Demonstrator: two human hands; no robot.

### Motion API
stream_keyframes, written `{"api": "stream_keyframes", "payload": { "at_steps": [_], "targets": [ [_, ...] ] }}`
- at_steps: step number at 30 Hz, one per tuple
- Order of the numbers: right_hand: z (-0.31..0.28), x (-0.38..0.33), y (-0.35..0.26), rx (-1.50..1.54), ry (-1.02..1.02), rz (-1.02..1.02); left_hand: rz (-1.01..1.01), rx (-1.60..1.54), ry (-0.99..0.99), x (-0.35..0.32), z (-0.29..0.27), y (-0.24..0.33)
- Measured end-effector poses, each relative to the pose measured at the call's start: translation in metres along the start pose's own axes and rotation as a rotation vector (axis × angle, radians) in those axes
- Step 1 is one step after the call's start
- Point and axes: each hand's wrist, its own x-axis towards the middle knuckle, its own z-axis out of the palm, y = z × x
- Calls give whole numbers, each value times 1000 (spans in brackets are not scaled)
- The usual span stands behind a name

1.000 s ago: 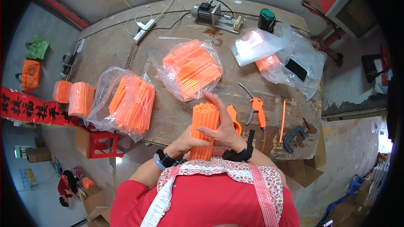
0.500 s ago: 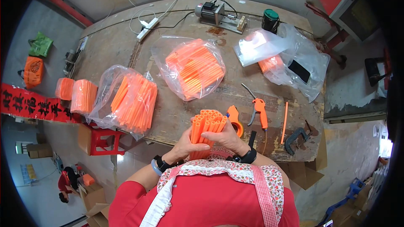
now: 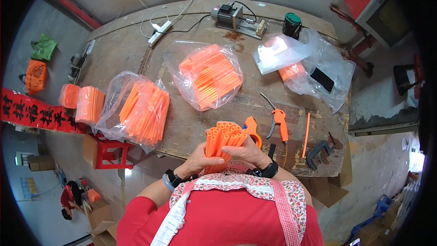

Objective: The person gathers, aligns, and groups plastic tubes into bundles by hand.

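Note:
A bundle of orange plastic tubes point(image 3: 222, 142) stands upright between my hands, close to my body at the table's front edge. My left hand point(image 3: 200, 158) wraps the bundle from the left, its thumb across the front. From the right, my right hand point(image 3: 249, 151) clasps it, with the thumb pressed on the tubes. The open tube ends face up; the lower ends are hidden by my hands and apron. Just right of the bundle lies an orange tape dispenser point(image 3: 253, 131), partly covered by my right hand. An orange air blow gun point(image 3: 281, 125) rests farther right.
Bagged orange tubes point(image 3: 211, 75) lie mid-table, with another bag point(image 3: 145, 109) and wrapped bundles point(image 3: 90, 105) leftward. A single tube point(image 3: 306, 134) and a C-clamp point(image 3: 320, 155) lie right. Behind are a motor point(image 3: 232, 16), power strip point(image 3: 159, 33), green-lidded jar point(image 3: 292, 23) and phone point(image 3: 322, 79).
The view has shifted very slightly. My hands keep hold of the tube bundle in nearly the same place; the tube tops sit a little differently.

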Motion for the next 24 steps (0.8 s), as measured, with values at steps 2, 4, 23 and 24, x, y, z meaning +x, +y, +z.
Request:
{"api": "stream_keyframes", "payload": {
  "at_steps": [2, 4, 23, 24],
  "targets": [
    [0, -1, -2, -1, 5, 8, -5, -4, -1, 0, 0, 0],
    [0, -2, -4, -2, 9, 16, -5, -4, -4, 0, -1, -1],
    [4, 7, -7, 39, -197, -67, 90, 345, -97, 5, 12, 4],
    [3, 8, -6, -69, -268, -140, 149, 278, -74, 6, 14, 3]
  ]
}}
